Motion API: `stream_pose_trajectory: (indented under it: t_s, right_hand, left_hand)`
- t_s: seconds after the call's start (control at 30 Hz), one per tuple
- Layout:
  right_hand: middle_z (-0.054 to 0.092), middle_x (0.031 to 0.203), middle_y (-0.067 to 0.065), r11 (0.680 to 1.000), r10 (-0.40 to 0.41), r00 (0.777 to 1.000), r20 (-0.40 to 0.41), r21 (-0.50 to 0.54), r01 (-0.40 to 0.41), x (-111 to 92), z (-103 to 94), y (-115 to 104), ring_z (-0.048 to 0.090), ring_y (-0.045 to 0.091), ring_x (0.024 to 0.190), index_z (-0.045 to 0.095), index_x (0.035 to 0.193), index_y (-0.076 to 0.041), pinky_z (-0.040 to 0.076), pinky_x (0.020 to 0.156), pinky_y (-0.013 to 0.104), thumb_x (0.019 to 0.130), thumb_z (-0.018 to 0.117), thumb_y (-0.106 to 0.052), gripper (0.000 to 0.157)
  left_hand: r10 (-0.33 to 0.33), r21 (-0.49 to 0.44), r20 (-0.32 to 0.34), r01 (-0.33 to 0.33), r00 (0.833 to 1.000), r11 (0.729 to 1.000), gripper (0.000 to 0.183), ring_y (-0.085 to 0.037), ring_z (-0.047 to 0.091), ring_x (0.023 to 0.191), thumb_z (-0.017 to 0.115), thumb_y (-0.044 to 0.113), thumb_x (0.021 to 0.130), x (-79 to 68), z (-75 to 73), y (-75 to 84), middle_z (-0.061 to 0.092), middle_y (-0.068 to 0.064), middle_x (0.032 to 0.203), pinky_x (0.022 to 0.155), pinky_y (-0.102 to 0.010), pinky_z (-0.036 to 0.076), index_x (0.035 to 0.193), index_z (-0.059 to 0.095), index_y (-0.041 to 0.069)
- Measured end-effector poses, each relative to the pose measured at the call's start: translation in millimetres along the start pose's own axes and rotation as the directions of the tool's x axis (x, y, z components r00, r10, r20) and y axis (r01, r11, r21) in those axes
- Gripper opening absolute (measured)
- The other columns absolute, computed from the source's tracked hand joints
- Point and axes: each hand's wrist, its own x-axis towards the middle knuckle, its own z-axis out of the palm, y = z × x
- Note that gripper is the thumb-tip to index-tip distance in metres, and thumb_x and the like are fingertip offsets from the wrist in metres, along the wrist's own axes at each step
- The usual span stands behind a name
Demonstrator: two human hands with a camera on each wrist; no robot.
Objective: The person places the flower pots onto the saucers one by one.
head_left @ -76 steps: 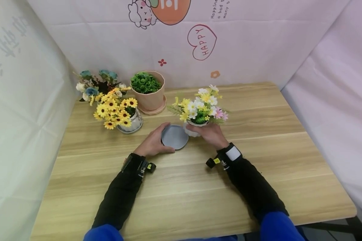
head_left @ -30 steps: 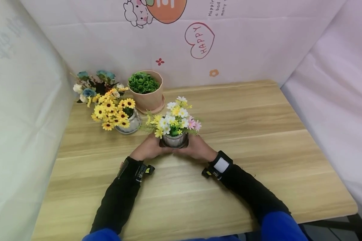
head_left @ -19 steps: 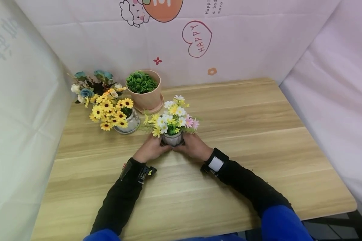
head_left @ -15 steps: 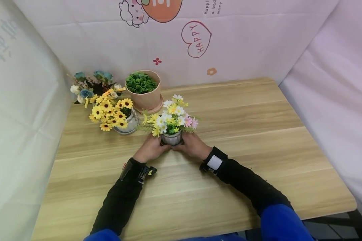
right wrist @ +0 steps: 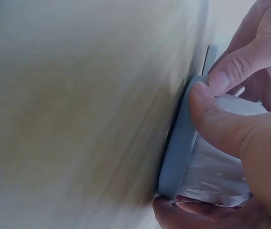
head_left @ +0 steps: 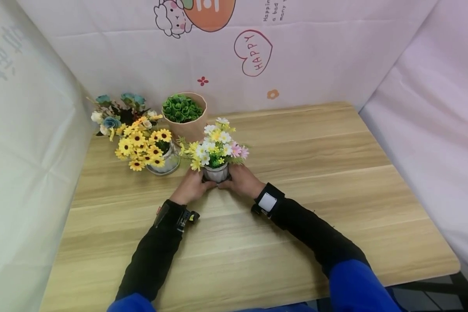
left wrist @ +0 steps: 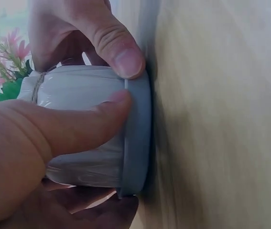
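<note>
A small white pot [head_left: 216, 173] of white, yellow and pink flowers [head_left: 215, 148] stands on a grey saucer [left wrist: 136, 138] on the wooden table [head_left: 316, 173]. My left hand [head_left: 191, 186] grips the pot from the left and my right hand [head_left: 239, 182] grips it from the right. In the left wrist view my left hand [left wrist: 123, 152] has its thumb across the pot [left wrist: 78, 157] down to the saucer rim. In the right wrist view my right hand [right wrist: 183, 148] has its thumb on the pot [right wrist: 216, 176] and saucer [right wrist: 178, 148], with fingers curled beneath.
Close to the left stands a glass pot of small sunflowers [head_left: 148, 149]. Behind it are a terracotta pot with a green plant [head_left: 185, 115] and a blue and white bouquet [head_left: 117, 110]. Fabric backdrops close off the back and both sides.
The flower pot, earlier beside the bare saucer, now stands on it. Both hands have since slid pot and saucer away from me, toward the other pots.
</note>
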Motion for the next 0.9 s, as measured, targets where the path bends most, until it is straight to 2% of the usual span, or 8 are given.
stream_pose_trajectory:
  t_s: [0.17,0.3,0.43,0.6,0.67,0.8,0.9]
  right_hand:
    - [0.064,0.140,0.024,1.000,-0.013,1.000,-0.018,-0.013,0.013,11.8,0.1,-0.7,0.062,0.038,0.132,0.051,0.146,0.005,0.051,0.115,0.047,0.093,0.083,-0.026,0.069]
    - [0.064,0.139,0.024,0.999,-0.015,1.000,-0.021,-0.033,0.014,21.8,-0.4,-2.1,0.061,0.038,0.132,0.051,0.144,0.007,0.051,0.115,0.047,0.094,0.082,-0.026,0.067]
    - [0.066,0.133,0.025,0.999,-0.016,1.000,-0.023,-0.047,0.015,30.9,-0.3,-2.9,0.064,0.038,0.126,0.054,0.139,0.008,0.053,0.110,0.047,0.094,0.082,-0.026,0.062]
    - [0.066,0.135,0.024,0.998,-0.033,0.999,-0.030,-0.057,0.031,41.8,0.1,-1.5,0.064,0.038,0.128,0.054,0.140,0.007,0.052,0.113,0.045,0.093,0.083,-0.025,0.064]
    - [0.065,0.136,0.024,0.998,-0.031,0.999,-0.026,-0.059,0.029,45.2,0.0,-1.0,0.063,0.037,0.129,0.054,0.142,0.006,0.051,0.114,0.045,0.093,0.084,-0.025,0.065]
    - [0.065,0.137,0.024,0.998,-0.018,1.000,-0.013,-0.055,0.017,50.6,-1.8,-1.4,0.062,0.037,0.130,0.053,0.142,0.006,0.051,0.115,0.044,0.093,0.084,-0.025,0.066]
    - [0.064,0.138,0.024,0.999,-0.017,1.000,-0.005,-0.049,0.017,54.9,-2.7,-1.5,0.062,0.037,0.131,0.052,0.143,0.006,0.050,0.116,0.043,0.092,0.084,-0.024,0.067]
  left_hand:
    - [-0.058,-0.001,0.011,0.058,0.998,0.998,0.080,-0.044,0.035,0.155,0.080,0.013,0.094,7.9,-4.3,-9.4,0.039,-0.028,0.164,0.131,-0.054,0.028,0.159,0.036,-0.005]
    - [-0.103,-0.010,0.021,0.103,0.994,0.995,0.081,-0.042,0.031,0.157,0.077,0.012,0.096,14.5,-8.4,-15.9,0.034,-0.027,0.168,0.133,-0.053,0.023,0.161,0.032,-0.004]
    - [-0.126,-0.019,0.024,0.127,0.992,0.992,0.081,-0.042,0.030,0.158,0.075,0.011,0.098,19.3,-12.4,-18.8,0.031,-0.027,0.168,0.133,-0.054,0.023,0.162,0.029,-0.004]
    - [-0.130,-0.067,0.016,0.131,0.991,0.989,0.084,-0.042,0.026,0.159,0.073,0.005,0.099,23.8,-16.1,-21.1,0.026,-0.027,0.170,0.134,-0.054,0.020,0.164,0.021,-0.003]
    - [-0.128,-0.080,0.011,0.129,0.992,0.988,0.081,-0.042,0.029,0.158,0.072,0.003,0.099,24.9,-16.6,-22.8,0.030,-0.028,0.167,0.133,-0.054,0.022,0.163,0.023,-0.004]
    - [-0.150,-0.066,0.011,0.151,0.989,0.986,0.064,-0.043,0.045,0.148,0.071,0.006,0.100,26.2,-17.5,-25.4,0.048,-0.028,0.155,0.127,-0.054,0.036,0.154,0.039,-0.005]
    - [-0.173,-0.049,0.018,0.174,0.985,0.984,0.053,-0.043,0.052,0.140,0.070,0.008,0.101,26.7,-19.0,-26.0,0.055,-0.028,0.146,0.121,-0.055,0.042,0.147,0.047,-0.006]
